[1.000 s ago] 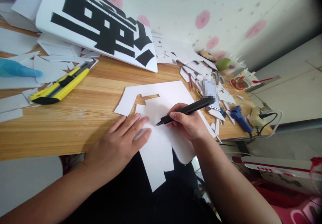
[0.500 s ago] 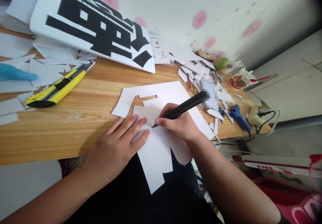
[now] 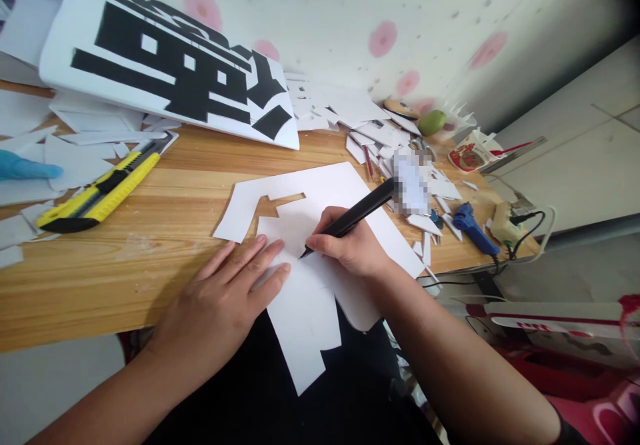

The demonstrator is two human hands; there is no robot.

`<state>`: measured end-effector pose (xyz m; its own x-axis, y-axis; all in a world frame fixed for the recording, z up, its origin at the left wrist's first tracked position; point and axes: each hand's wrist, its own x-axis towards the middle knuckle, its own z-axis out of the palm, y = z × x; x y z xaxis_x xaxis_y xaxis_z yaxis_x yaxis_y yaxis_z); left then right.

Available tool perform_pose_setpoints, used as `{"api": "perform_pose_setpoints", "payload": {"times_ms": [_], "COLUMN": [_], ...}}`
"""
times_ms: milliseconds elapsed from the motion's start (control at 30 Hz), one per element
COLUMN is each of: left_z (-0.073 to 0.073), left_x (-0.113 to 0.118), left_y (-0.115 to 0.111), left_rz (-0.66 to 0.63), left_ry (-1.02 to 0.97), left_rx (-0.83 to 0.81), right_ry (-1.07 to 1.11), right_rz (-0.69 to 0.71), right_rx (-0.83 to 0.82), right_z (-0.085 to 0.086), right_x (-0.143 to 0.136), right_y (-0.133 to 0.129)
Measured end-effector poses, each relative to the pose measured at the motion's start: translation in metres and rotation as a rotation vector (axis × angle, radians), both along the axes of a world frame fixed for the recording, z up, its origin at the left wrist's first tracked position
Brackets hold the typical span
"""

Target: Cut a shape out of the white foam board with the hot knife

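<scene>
My right hand [image 3: 347, 245] grips a long black pen-shaped tool [image 3: 363, 204], slanted, with its narrow pointed end on a white card sheet [image 3: 303, 305]. Whether that end is a nib or a blade I cannot make out. Spread over the sheet's left side, my left hand [image 3: 235, 278] lies flat with its fingers apart. The sheet has angular cut edges and hangs past the table's front edge over my lap. Beneath it lies a larger white sheet [image 3: 343, 182] with a slot and an angular opening cut in it.
A white board [image 3: 165, 95] with bold black characters leans at the back left. Left of me lies a yellow utility knife [image 3: 107, 188] near a blue-gloved fingertip [image 3: 30, 165]. White scraps [image 3: 357, 105], a blue glue gun [image 3: 473, 228], a power strip [image 3: 507, 222] and a paper cup [image 3: 473, 150] are rightward.
The view has shifted slightly, so the table things sit a little further left. The pointed end stays near the same spot on the sheet; both hands keep their poses.
</scene>
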<state>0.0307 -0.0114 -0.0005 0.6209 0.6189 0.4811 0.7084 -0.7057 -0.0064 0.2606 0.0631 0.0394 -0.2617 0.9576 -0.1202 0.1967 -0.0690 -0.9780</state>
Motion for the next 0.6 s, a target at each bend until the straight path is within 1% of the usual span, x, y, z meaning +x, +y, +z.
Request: {"api": "perform_pose_setpoints", "payload": {"times_ms": [200, 333, 367, 467, 533, 600], "left_z": [-0.002, -0.002, -0.001, 0.000, 0.000, -0.001], "left_x": [0.000, -0.001, -0.001, -0.002, -0.001, -0.001], "left_y": [0.000, 0.001, 0.001, 0.001, 0.000, 0.000], "left_rz": [0.013, 0.002, -0.004, -0.004, -0.004, -0.006], "left_ry": [0.008, 0.014, 0.015, 0.015, 0.016, 0.019], "left_rx": [-0.001, 0.013, 0.016, 0.010, -0.001, -0.011], "right_ry": [0.091, 0.152, 0.200, 0.365, 0.400, 0.373], "right_rz": [-0.082, -0.092, -0.121, -0.278, -0.355, -0.379], "right_rx": [-0.076, -0.047, -0.031, 0.008, 0.024, 0.036], "right_z": [-0.004, -0.009, -0.010, -0.008, -0.005, -0.004], "right_x": [0.001, 0.001, 0.001, 0.002, 0.002, 0.002], "right_y": [0.001, 0.001, 0.002, 0.000, -0.004, -0.012]}}
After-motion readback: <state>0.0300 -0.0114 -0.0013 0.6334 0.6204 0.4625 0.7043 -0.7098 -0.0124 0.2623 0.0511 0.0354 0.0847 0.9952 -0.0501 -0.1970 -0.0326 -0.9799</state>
